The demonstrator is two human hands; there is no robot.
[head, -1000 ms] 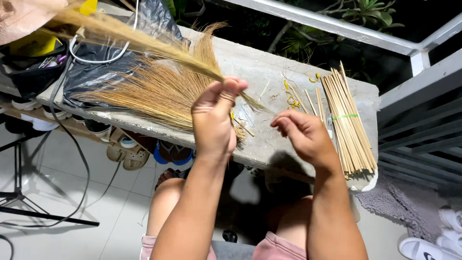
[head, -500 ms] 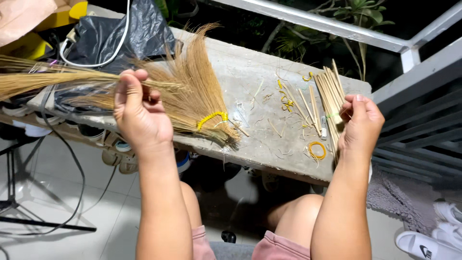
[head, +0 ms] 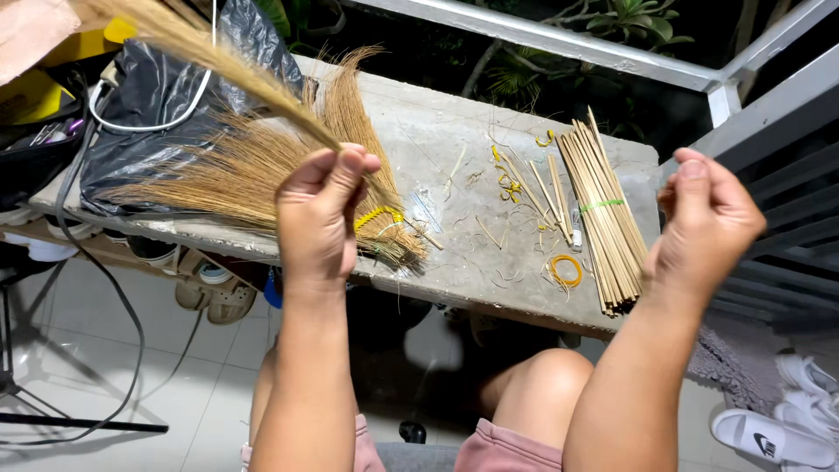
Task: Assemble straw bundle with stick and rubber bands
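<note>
Head view looks down on a person seated at a long grey concrete bench, both bare arms raised over it. Their left hand is clenched around a thin sheaf of tan dried grass stalks, pinching it between thumb and fingers; the sheaf runs up and away to the top left corner. Just behind that hand, lying flat on the bench, is a fan-shaped bundle of tan broom straw, tied near its narrow end with a yellow band. The right hand is held up off to the right, fingers curled loosely inward, grip holding nothing that I can make out. Below and left of it, on the bench, rests a stack of thin pale bamboo sticks bound with a green band, and near its lower end lies a loose orange rubber ring. Short stick offcuts and yellow scraps are scattered between the straw bundle and the stack. A crumpled black plastic bag with a white cable over it sits at the bench's left end. White slippers lie on the floor at the lower right.
</note>
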